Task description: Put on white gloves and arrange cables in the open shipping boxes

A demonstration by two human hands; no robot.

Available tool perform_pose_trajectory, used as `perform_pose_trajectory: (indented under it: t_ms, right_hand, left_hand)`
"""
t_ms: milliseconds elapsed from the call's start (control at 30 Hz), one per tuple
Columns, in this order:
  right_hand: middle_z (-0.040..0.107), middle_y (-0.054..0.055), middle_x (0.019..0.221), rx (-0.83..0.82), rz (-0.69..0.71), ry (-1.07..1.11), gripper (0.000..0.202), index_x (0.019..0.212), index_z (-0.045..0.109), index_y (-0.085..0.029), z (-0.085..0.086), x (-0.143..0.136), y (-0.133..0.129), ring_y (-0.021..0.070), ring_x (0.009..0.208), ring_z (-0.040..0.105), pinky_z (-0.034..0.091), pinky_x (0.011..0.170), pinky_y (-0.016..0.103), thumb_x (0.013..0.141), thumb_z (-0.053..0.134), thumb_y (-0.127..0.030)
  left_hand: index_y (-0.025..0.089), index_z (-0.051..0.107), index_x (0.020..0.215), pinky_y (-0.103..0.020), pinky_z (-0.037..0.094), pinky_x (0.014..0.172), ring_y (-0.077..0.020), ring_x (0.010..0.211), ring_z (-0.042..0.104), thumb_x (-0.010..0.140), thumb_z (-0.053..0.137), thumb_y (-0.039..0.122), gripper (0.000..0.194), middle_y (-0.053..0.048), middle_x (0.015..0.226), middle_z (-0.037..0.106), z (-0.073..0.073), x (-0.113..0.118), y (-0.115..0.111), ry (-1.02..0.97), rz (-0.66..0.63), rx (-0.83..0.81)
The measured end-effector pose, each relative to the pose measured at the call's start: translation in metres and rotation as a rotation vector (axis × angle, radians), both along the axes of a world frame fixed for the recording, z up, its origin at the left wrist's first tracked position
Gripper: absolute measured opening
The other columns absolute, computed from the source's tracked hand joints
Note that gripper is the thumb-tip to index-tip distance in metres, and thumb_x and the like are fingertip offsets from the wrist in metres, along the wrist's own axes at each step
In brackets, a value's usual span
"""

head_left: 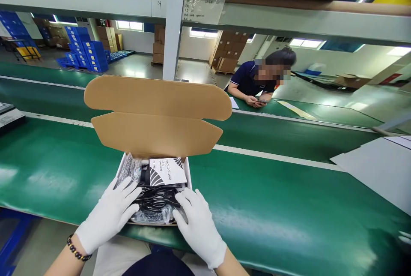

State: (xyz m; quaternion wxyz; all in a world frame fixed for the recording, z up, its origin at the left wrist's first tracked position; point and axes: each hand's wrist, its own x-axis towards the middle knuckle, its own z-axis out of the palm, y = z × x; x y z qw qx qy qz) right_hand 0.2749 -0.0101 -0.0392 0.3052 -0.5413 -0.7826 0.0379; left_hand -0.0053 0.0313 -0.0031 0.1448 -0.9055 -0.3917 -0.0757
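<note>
In front of me an open cardboard box (156,132) has its brown lid standing up at the back. Inside lie a white instruction booklet (167,171), a coiled black cable (156,199) and clear plastic-wrapped parts (130,168). My left hand (112,209), in a white glove, rests over the left wall with fingers spread, their tips by the cable. At the right wall is my right hand (199,224), also gloved, its fingers apart and touching the box's edge and contents. Neither hand grips anything that I can see.
The box stands near the front edge of a green work surface (272,207). White flat sheets (379,169) lie at the right; a dark stack (11,118) is at the left. A grey post (175,23) rises behind the lid. Across sits a person (257,76) holding a phone.
</note>
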Motion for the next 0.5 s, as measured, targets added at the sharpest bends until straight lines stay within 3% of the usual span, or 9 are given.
perform_pose_trajectory:
  t_ms: [167, 300, 367, 500]
  right_hand:
    - [0.062, 0.007, 0.112, -0.164, 0.081, -0.146, 0.033, 0.115, 0.055, -0.023, 0.018, 0.001, 0.016, 0.0259, 0.110, 0.053, 0.030, 0.105, 0.054, 0.082, 0.057, -0.025]
    - [0.066, 0.007, 0.098, -0.261, 0.113, -0.271, 0.025, 0.105, 0.061, -0.019, 0.026, 0.004, 0.031, 0.0251, 0.097, 0.059, 0.032, 0.102, 0.052, 0.080, 0.059, -0.021]
    - [0.068, 0.005, 0.095, -0.310, 0.131, -0.221, 0.025, 0.105, 0.063, -0.021, 0.029, 0.007, 0.035, 0.0228, 0.094, 0.060, 0.037, 0.099, 0.046, 0.080, 0.058, -0.020]
    - [0.070, 0.002, 0.101, -0.329, 0.069, -0.080, 0.035, 0.115, 0.062, -0.027, 0.029, 0.011, 0.035, 0.0239, 0.105, 0.058, 0.045, 0.088, 0.035, 0.080, 0.060, -0.030]
  left_hand:
    - [0.026, 0.058, 0.128, -0.050, 0.026, 0.113, -0.0277, 0.130, 0.042, 0.092, 0.047, 0.039, 0.039, -0.001, 0.136, 0.053, -0.004, 0.001, 0.006, -0.021, 0.041, -0.027]
    - [0.022, 0.058, 0.128, -0.049, 0.028, 0.112, -0.0278, 0.128, 0.044, 0.092, 0.047, 0.041, 0.042, -0.003, 0.133, 0.056, -0.006, 0.004, 0.005, -0.058, 0.075, -0.025]
    - [0.020, 0.055, 0.131, -0.049, 0.029, 0.111, -0.0279, 0.128, 0.043, 0.091, 0.048, 0.043, 0.046, -0.004, 0.133, 0.056, -0.007, 0.003, 0.004, -0.087, 0.081, -0.028]
    - [0.022, 0.055, 0.131, -0.050, 0.032, 0.110, -0.0280, 0.128, 0.045, 0.091, 0.049, 0.044, 0.046, -0.004, 0.132, 0.056, -0.008, 0.003, 0.003, -0.134, 0.082, -0.044]
